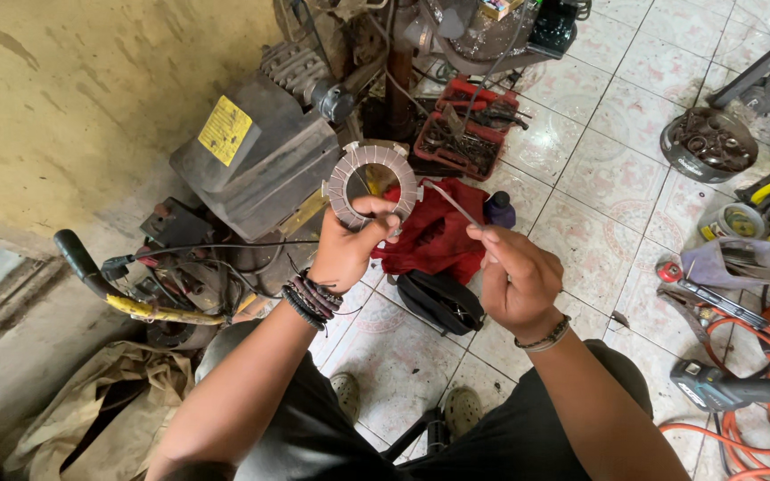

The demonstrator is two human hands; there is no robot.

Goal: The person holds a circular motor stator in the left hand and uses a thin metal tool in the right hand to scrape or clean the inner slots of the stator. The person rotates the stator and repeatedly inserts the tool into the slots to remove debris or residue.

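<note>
My left hand (345, 254) gripped the ring-shaped stator core (372, 185) above the red cloth (430, 233); my right hand (514, 281) pinched a thin strip (453, 203), fingers narrow. Feeding it into a slot called for careful aim.

A yellow rectangular label (225, 130) with dark print sits tilted on the grey motor housing (260, 165), near its upper left corner.
</note>
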